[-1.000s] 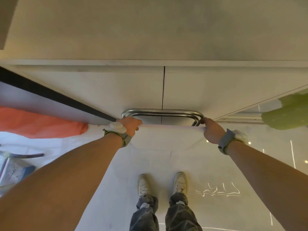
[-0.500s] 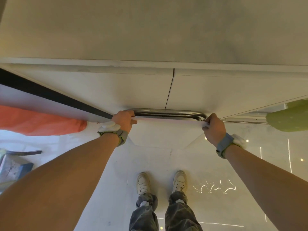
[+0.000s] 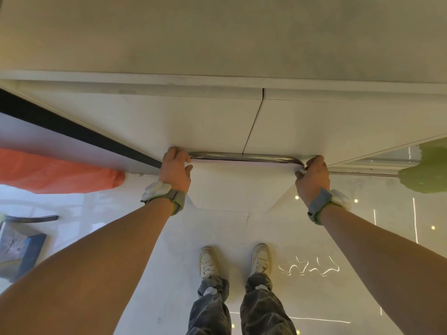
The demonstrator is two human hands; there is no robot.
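The left hand (image 3: 175, 170) is gripping the top left corner of the white sheet (image 3: 242, 187), its fingers curling over the edge right at the left end of the metal rail (image 3: 242, 156). The right hand (image 3: 313, 177) is pinching the sheet's top right corner beside the rail's curved right end. The sheet is hanging stretched between the two hands, its upper edge lying close along the rail, which is running across the white cabinet front (image 3: 193, 122). The sheet's lower part is hanging above the pale floor (image 3: 314, 238).

Left hand (image 3: 175, 169) at the left end of the rail (image 3: 244, 157), right hand (image 3: 313, 176) at the right end, sheet (image 3: 237, 187) between them.
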